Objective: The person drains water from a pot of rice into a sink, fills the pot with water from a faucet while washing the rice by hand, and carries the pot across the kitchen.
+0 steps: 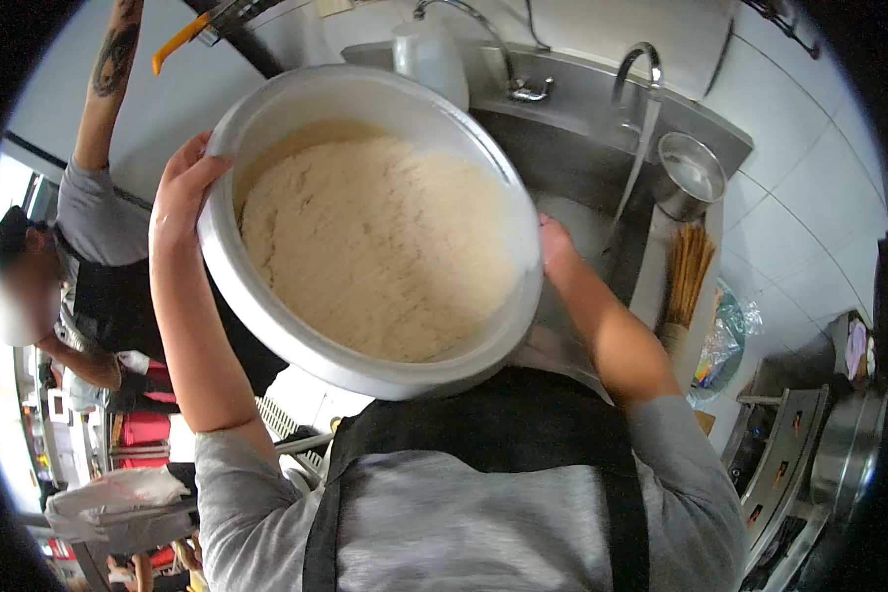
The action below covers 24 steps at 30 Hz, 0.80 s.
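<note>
A large white pot full of pale rice is held up and tilted toward me, in front of a steel sink. My left hand grips the pot's rim on the left side, fingers over the edge. On the right, my right hand holds the rim, partly hidden behind the pot. Below the pot I see my grey shirt and black apron.
Water runs from a curved faucet into the sink, next to a steel cup. A white jug stands behind the pot. A bundle of sticks and a plastic bag lie on the right. Another person stands at left, arm raised.
</note>
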Motion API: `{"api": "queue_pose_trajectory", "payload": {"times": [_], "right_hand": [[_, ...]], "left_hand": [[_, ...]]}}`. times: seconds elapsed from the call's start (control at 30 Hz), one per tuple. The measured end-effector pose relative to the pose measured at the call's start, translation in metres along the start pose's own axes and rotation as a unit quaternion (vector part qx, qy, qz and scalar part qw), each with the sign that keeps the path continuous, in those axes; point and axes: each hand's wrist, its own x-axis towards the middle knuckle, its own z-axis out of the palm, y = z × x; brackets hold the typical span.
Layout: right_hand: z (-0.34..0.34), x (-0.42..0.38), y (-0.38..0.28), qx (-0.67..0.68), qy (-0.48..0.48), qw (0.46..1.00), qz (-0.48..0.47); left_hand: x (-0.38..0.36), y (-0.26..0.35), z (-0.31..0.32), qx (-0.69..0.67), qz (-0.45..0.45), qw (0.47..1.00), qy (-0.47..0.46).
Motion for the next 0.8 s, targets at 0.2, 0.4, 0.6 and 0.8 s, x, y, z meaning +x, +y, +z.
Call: {"api": "queue_pose_trajectory", "payload": {"times": [0.2,0.4,0.6,0.8], "right_hand": [[-0.014,0.012,0.018,0.183,0.029,0.982,0.028],[0.007,-0.016,-0.013,0.26,0.06,0.957,0.111],[-0.014,0.006,0.017,0.141,0.063,0.988,0.023],[0.004,-0.017,-0.007,0.181,0.095,0.976,0.071]], "left_hand": [[0.004,0.0,0.003,-0.009,-0.02,1.0,0.0],[0.003,0.004,0.011,-0.003,-0.012,1.0,0.012],[0.007,0.007,0.018,-0.006,-0.011,1.0,0.011],[0.008,0.004,0.015,-0.02,-0.024,0.999,-0.009]]}}
